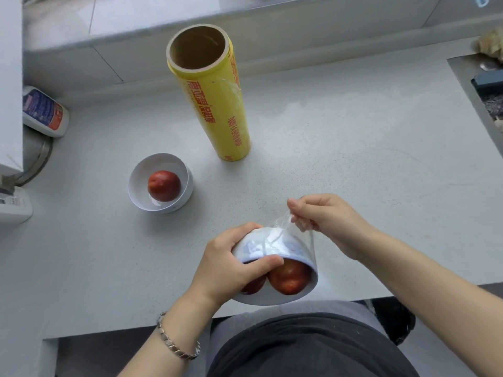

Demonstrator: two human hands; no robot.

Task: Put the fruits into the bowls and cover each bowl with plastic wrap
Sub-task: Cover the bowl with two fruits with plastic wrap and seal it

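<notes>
Left grip (231, 265) clamped on the tilted bowl (304, 293) at the surface's (326, 145) near edge, right grip (329, 221) pinching the wrap (283, 224) taut: pull harder and it likely tears or slips, fruits (288, 276) may roll out.

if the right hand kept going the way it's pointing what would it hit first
Probably the far rim of the open bowl, passing close by the foot of the wrap roll; how high the right hand sits is unclear.
</notes>
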